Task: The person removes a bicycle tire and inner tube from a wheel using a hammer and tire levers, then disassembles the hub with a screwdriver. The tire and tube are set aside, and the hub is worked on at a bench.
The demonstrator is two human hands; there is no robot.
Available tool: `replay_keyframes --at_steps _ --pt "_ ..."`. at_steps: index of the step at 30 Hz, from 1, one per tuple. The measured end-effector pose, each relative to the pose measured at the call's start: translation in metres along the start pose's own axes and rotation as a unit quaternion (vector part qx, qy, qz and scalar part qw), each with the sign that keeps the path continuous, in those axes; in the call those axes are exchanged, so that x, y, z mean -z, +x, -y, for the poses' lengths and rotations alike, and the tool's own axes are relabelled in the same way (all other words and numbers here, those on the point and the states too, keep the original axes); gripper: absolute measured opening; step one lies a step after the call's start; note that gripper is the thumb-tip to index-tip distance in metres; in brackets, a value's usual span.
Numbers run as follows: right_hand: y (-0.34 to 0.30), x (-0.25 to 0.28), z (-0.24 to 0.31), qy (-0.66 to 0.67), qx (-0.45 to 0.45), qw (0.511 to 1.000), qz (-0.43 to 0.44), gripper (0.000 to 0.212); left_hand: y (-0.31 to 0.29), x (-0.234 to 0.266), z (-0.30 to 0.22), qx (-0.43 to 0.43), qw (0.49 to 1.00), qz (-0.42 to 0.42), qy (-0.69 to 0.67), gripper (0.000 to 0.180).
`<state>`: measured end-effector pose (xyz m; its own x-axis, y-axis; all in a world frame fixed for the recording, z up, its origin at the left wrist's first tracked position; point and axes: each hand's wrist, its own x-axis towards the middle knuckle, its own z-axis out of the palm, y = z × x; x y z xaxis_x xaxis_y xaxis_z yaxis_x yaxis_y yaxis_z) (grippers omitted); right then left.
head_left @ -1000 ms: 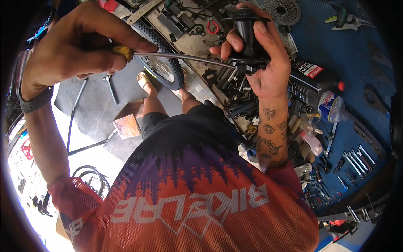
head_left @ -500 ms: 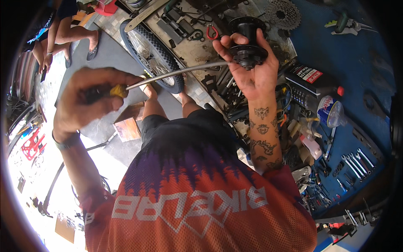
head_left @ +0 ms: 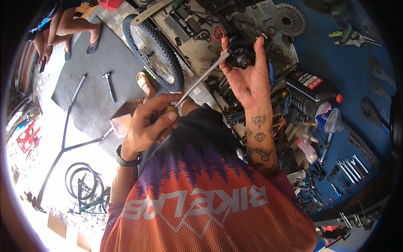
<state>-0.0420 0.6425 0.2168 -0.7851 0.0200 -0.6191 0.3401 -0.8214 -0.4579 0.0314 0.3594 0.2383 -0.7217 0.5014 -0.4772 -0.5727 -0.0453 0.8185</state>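
My left hand (head_left: 153, 119), with a watch at its wrist, is closed around the yellow-and-dark handle of a screwdriver (head_left: 201, 80). Its long metal shaft slants up to the right, and the tip lies at the rim of a black bicycle hub (head_left: 243, 56). Whether tip and hub touch, I cannot tell. My right hand (head_left: 249, 82) grips that hub from below, palm up, fingers and thumb on either side. The hub is tilted, one end facing me; its far end blends into the dark bench behind.
A bicycle wheel (head_left: 157, 54) leans against the cluttered bench. A cassette (head_left: 289, 19), black bottle (head_left: 304, 82), pliers (head_left: 357, 40) and several wrenches (head_left: 352, 168) lie on the right. At left are a hammer (head_left: 109, 87) on the floor mat and a person's legs (head_left: 79, 27).
My left hand has moved right, nearer my body, so the screwdriver now points more steeply upward. The hub has tilted its end toward me, and my right hand has shifted slightly left.
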Motion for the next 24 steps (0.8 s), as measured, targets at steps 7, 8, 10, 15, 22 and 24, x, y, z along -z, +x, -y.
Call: replay_keyframes --at_steps 7,8,10,15,22,24 --pt "-0.001 0.003 -0.003 0.016 -0.031 0.999 0.023 0.077 -0.007 -0.003 0.002 0.027 0.998 -0.024 0.054 0.038" --pt "-0.001 0.004 -0.003 0.023 -0.032 0.999 0.02 0.076 -0.007 -0.004 0.001 0.024 0.997 -0.026 0.061 0.037" --pt "-0.001 0.004 -0.004 0.025 -0.029 0.999 0.021 0.075 -0.005 -0.005 -0.001 -0.043 0.99 -0.041 0.128 0.039" --pt "0.0 0.004 -0.006 -0.027 -0.021 0.999 -0.008 0.071 -0.002 -0.001 0.001 -0.193 0.934 -0.068 0.292 0.037" --pt "-0.002 0.005 -0.009 0.004 -0.098 0.995 -0.002 0.061 0.002 0.014 0.026 0.015 1.0 -0.001 -0.023 0.04" --pt "-0.002 0.005 -0.008 0.002 -0.14 0.99 0.024 0.062 0.008 0.021 0.034 0.019 0.998 0.019 -0.059 0.041"
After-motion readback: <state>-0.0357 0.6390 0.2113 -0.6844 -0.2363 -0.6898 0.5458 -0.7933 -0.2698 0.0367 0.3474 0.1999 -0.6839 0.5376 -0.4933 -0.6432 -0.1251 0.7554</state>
